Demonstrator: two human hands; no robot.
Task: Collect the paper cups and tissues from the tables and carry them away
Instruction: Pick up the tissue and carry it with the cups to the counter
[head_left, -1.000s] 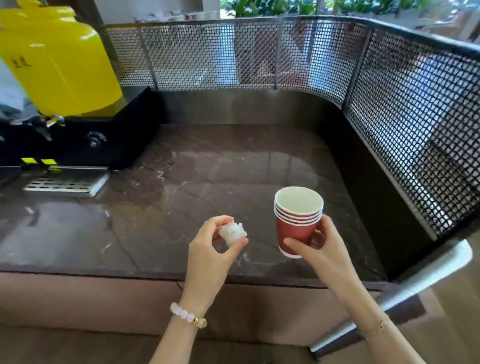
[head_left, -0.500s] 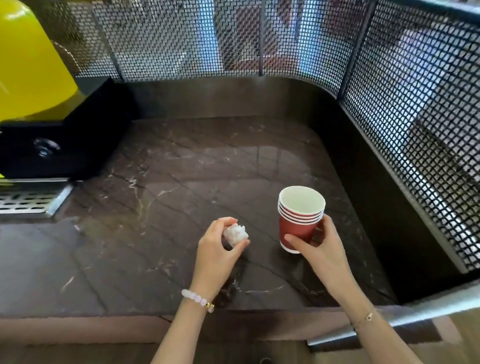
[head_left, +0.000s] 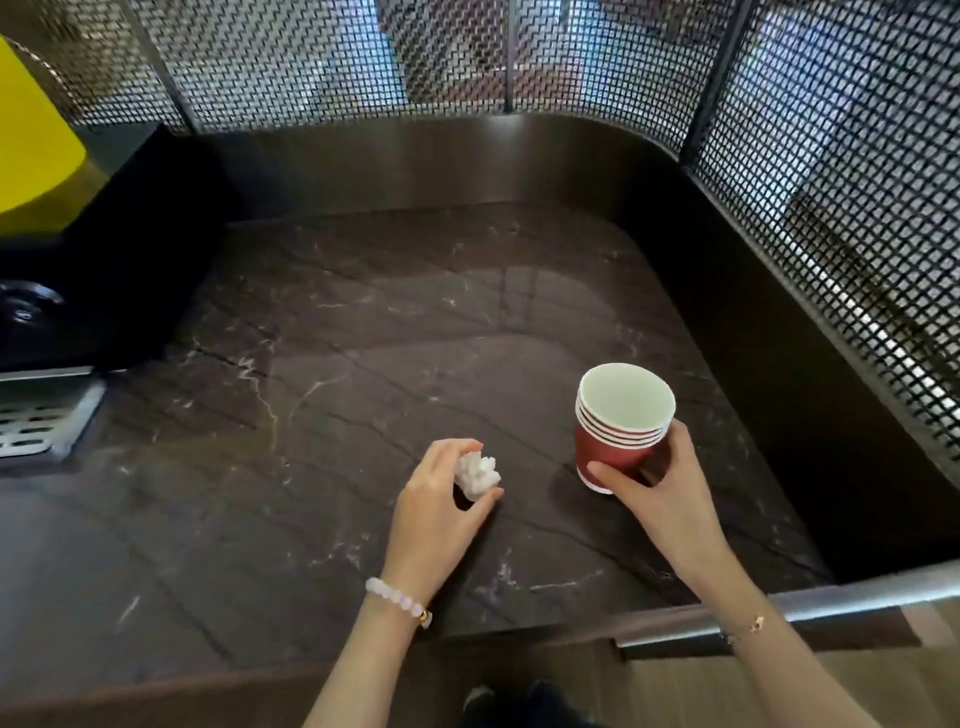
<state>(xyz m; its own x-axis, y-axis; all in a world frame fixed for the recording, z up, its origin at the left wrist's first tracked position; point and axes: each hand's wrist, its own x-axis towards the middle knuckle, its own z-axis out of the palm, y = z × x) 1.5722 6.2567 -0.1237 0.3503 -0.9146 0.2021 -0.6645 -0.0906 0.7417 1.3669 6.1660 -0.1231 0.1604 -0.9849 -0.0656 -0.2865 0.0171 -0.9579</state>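
A stack of several red paper cups (head_left: 618, 436) with white insides is held upright in my right hand (head_left: 660, 493), just above the dark marble counter (head_left: 363, 364) at its right side. My thumb and fingers wrap the lowest cup. A crumpled white tissue (head_left: 477, 474) is pinched between the fingers and thumb of my left hand (head_left: 436, 519), low over the counter, a short way left of the cups.
A black drink dispenser base (head_left: 114, 260) with a yellow tank (head_left: 31, 145) stands at the left, with a metal drip tray (head_left: 36, 421) in front. A metal mesh screen (head_left: 831, 182) walls the counter at back and right. A steel rail (head_left: 831, 603) runs at the lower right.
The camera has tilted down and come closer to the counter. Both hands keep their grips; the cups and tissue sit lower, nearer the counter surface.
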